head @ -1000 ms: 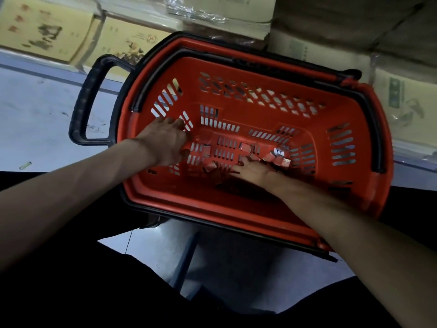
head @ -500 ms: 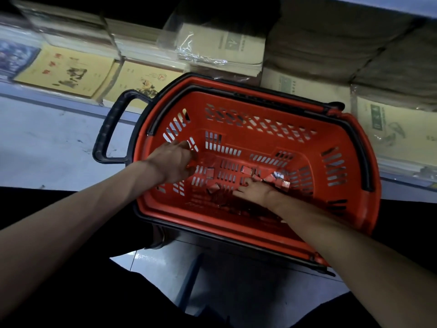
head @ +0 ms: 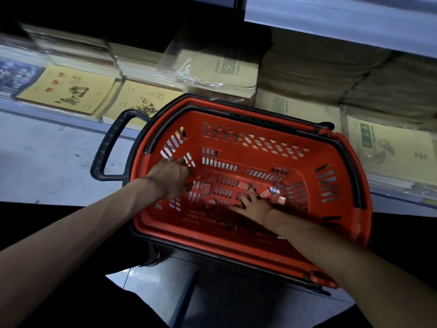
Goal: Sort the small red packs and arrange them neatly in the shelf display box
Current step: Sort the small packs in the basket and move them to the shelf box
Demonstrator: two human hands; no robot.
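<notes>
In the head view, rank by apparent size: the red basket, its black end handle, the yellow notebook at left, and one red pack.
Largest: red basket.
Then yellow notebook and black handle, alike in extent; the notebook lies farther off, so unranked.
Smallest: red pack.

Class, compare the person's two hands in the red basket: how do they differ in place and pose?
The left hand is by the basket's left end; the right hand is nearer its middle. The left hand's fingers curl down; the right hand's lie spread among the red packs. Whether the left hand holds a pack is hidden. Both reach into the basket, backs up.
</notes>
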